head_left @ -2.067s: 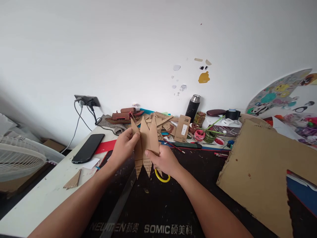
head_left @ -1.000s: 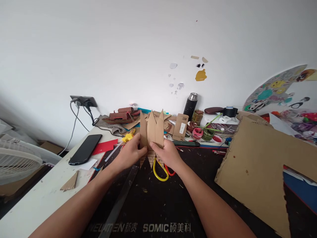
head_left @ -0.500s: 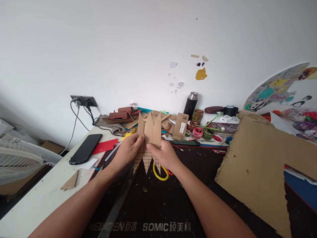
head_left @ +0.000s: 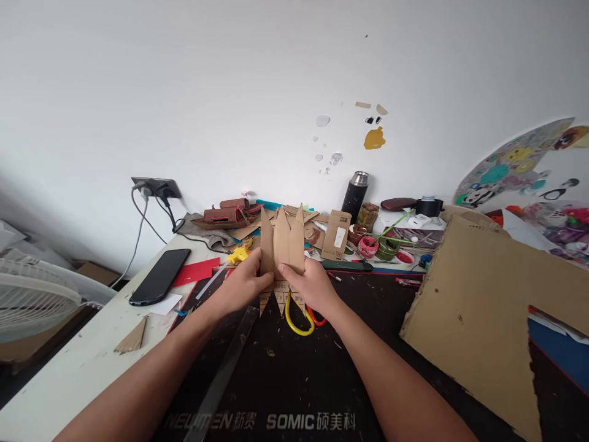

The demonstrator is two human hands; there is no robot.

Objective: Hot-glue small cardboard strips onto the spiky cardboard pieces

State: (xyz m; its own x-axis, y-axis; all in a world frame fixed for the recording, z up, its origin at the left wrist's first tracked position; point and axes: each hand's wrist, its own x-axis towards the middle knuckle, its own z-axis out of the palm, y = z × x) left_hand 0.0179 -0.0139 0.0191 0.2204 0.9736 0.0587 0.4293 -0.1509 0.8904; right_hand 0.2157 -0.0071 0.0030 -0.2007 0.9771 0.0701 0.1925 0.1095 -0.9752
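A folded brown cardboard piece (head_left: pixel 281 245) with three pointed tips at its top and three at its bottom stands upright above the black cutting mat (head_left: pixel 294 374). My left hand (head_left: pixel 243 283) pinches its left side and my right hand (head_left: pixel 309 283) pinches its right side, thumbs on the front face. Below my right hand lie scissors with yellow and red handles (head_left: pixel 299 319). A long metal ruler (head_left: pixel 223 377) lies slantwise on the mat under my left forearm.
A large cut cardboard sheet (head_left: pixel 478 313) covers the right of the mat. A black phone (head_left: pixel 161 275), red paper (head_left: pixel 196 271) and a cardboard triangle (head_left: pixel 131 339) lie left. Cardboard scraps (head_left: pixel 304 224), a flask (head_left: pixel 354 195) and paint pots (head_left: pixel 370 247) line the wall. A fan (head_left: pixel 34 304) stands far left.
Both hands keep hold of the cardboard piece and have worked it up and down. Since half a second ago it sits slightly higher and farther, and the scissors' red handle shows again.
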